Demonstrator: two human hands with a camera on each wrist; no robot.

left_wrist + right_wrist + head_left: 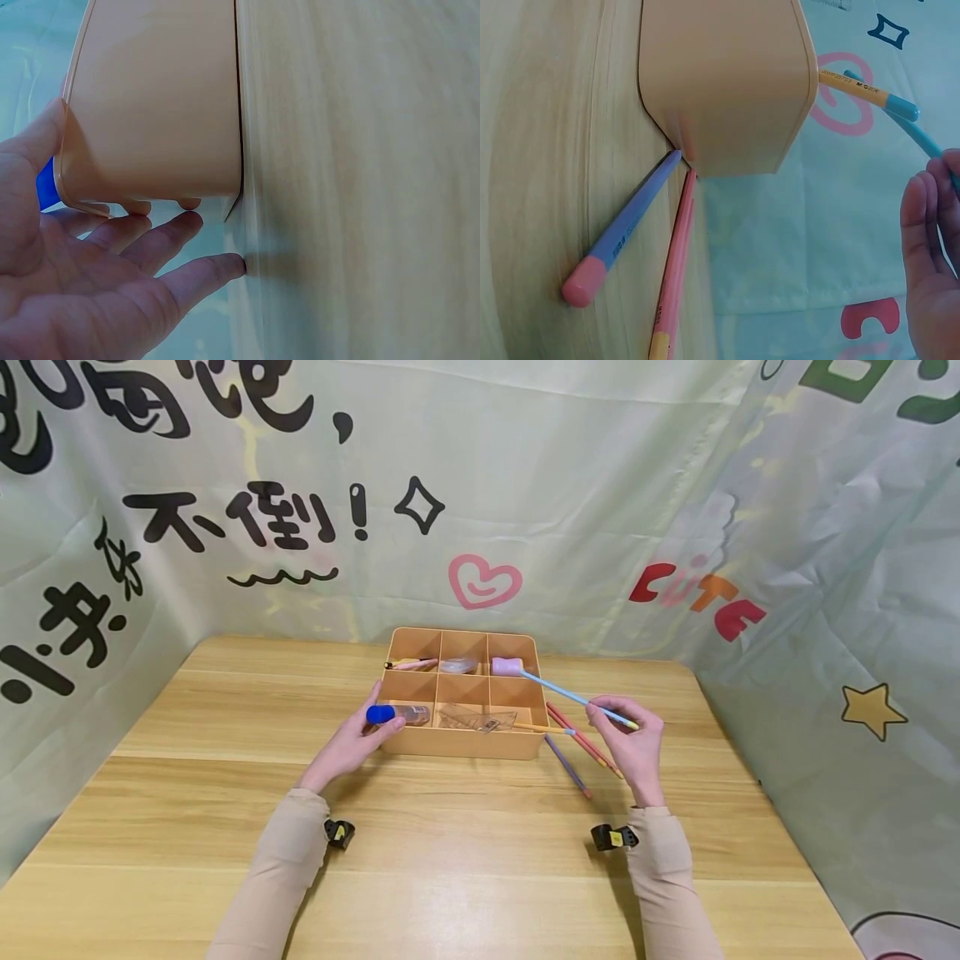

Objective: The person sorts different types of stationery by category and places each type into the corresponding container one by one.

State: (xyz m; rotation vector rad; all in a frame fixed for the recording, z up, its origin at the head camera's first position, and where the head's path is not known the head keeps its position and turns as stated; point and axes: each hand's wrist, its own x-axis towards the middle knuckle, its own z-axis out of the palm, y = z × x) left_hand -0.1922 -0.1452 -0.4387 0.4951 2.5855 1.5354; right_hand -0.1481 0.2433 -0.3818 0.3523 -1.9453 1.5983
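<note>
My left hand (358, 735) holds the front left corner of a tan six-compartment organizer box (461, 743). Its thumb is at the rim, with the other fingers spread along the side wall. Beside that thumb, a clear tube with a blue cap (381, 714) lies in the front left compartment. My right hand (632, 739) pinches a light blue pencil (562, 691) near one end. Its far end meets a purple cylindrical piece (507, 667) at the back right compartment; whether the two are joined I cannot tell.
Clear set squares (476, 719) and a yellow pencil (536, 727) lie across the front compartments. Red pencils (592, 747) and a purple pencil (566, 767) rest on the wooden table (465, 860) at the right. Pencils (412, 664) and a translucent item (458, 666) occupy back compartments. Printed cloth hangs behind.
</note>
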